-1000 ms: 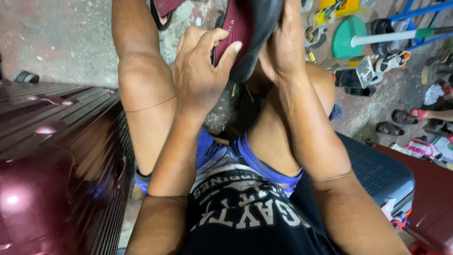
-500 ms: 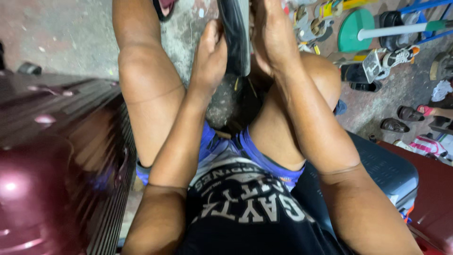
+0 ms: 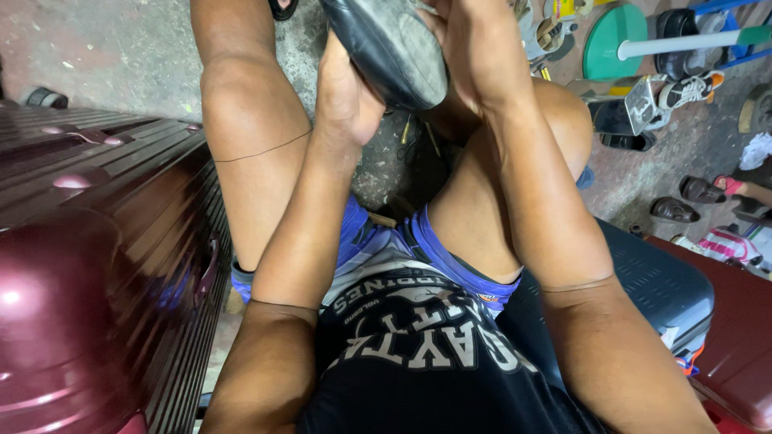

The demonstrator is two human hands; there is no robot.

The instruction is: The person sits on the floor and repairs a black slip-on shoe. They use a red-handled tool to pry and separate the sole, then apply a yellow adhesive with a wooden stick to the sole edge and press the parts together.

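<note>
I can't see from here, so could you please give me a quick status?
Left hand and right hand both grip black shoe, sole facing camera. Nothing blocking.

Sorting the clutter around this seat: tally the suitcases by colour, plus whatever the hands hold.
Maroon suitcase: 1
Dark blue suitcase: 1
Red suitcase: 1
Black shoe, gripped between left hand and right hand: 1
Total: 4
</note>
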